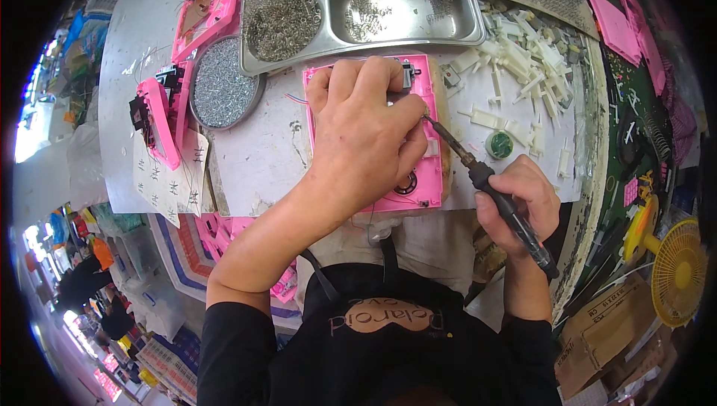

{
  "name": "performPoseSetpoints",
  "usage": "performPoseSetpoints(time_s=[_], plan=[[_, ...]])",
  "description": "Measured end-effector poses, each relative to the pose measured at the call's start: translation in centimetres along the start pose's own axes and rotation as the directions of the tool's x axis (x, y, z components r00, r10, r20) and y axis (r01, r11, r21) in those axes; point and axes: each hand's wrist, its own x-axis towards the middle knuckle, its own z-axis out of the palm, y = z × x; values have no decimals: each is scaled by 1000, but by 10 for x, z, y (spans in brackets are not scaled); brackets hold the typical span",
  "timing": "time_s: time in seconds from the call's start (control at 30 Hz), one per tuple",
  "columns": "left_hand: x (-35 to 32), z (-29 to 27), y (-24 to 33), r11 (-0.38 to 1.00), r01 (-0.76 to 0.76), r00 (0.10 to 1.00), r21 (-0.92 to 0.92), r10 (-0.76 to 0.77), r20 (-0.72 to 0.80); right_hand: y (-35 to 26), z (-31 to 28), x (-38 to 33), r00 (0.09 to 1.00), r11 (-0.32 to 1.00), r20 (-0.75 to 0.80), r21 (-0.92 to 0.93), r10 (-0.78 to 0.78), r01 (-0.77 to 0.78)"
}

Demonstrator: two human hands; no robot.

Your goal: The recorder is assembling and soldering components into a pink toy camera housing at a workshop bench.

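A pink plastic housing with black parts and thin wires lies at the table's near edge, on a tan block. My left hand covers most of it, fingers curled down into the housing; whatever they pinch is hidden beneath them. In my right hand, a soldering iron is held by its black handle. Its metal tip slants up and left to the housing's right side, close by my left thumb and fingertips. Whether the tip touches anything cannot be made out.
A steel compartment tray of small springs stands behind the housing. To its left are a round dish of screws and more pink housings. White plastic parts and a small green-topped round container lie right. A yellow fan stands lower right.
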Motion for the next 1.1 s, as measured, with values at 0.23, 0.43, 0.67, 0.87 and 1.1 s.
performPoseSetpoints(time_s=[0.23,0.43,0.67,0.87,1.1], plan=[[3,-4,3,1000,3,1000,12,-4,25,1,-6,0,1000,999,8,-22,-29,29],[2,-4,4,999,2,999,34,-4,47,1,-8,-2,1000,999,-9,-24,-21,21],[3,-6,5,999,-18,999,29,16,36,1,-12,-3,1000,1000,-10,-24,-19,18],[3,-7,6,998,-28,999,49,25,47,3,-16,-3,999,999,-14,-33,-33,33],[0,-6,9,996,-6,1000,90,4,29,3,-21,-3,1000,999,-19,-45,-22,21]])
